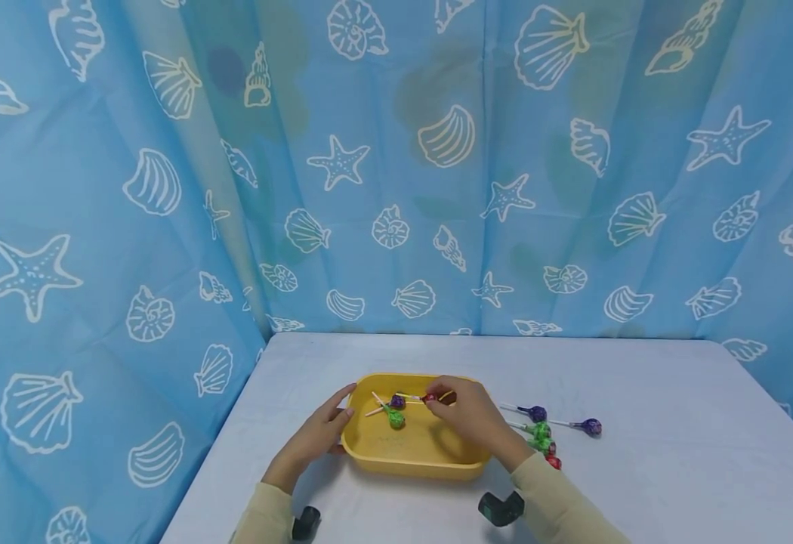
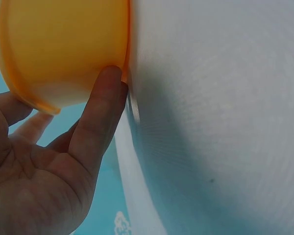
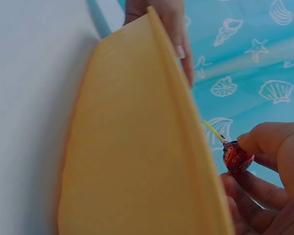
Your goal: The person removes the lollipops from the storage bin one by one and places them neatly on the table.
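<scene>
A yellow plastic tray sits on the table. My left hand holds its left end, with fingers against the outer wall and others at the rim. Over the tray's right part, my right hand pinches a red-wrapped lollipop by its candy head, between thumb and fingertips. The stick of this lollipop points left, away from the palm. Inside the tray lie a purple lollipop and a green lollipop, their sticks towards the left end.
Right of the tray lie two purple lollipops, green lollipops and a red lollipop, partly behind the right forearm. A white cloth covers the table. Blue shell-print curtains hang behind and at the left.
</scene>
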`<state>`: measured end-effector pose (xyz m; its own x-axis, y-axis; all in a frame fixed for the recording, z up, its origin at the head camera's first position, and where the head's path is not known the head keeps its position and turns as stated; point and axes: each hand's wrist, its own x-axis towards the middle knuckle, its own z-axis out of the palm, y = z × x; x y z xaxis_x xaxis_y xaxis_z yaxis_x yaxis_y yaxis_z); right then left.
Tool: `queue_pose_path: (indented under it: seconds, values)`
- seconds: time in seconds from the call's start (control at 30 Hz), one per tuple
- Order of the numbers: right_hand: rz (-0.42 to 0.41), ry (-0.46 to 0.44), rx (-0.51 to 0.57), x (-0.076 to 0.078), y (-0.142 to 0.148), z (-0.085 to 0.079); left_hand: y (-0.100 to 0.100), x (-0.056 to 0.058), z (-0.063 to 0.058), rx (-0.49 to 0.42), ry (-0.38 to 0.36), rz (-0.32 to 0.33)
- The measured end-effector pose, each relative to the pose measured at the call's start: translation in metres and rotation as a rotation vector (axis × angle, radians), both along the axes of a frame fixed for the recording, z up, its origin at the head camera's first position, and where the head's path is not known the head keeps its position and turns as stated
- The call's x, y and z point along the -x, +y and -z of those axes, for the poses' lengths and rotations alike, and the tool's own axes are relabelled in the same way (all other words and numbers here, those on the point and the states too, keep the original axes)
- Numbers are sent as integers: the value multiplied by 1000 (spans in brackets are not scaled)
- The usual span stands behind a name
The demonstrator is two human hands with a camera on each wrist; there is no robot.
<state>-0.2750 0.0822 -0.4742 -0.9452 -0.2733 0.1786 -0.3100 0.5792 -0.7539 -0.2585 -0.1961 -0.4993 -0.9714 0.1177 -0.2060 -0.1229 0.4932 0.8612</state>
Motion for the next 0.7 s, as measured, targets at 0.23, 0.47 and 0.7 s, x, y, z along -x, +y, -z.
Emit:
queue_pose_path:
  seconds: [0.23, 0.47, 0.7]
  values:
    - [3, -2, 82, -4, 8, 0, -1, 1, 5, -12, -1, -1]
    - [45, 14, 116, -11, 15, -5, 0, 1, 2, -13, 1, -1]
    - [80, 24, 159, -14, 24, -5, 0, 1, 2, -6, 3, 0]
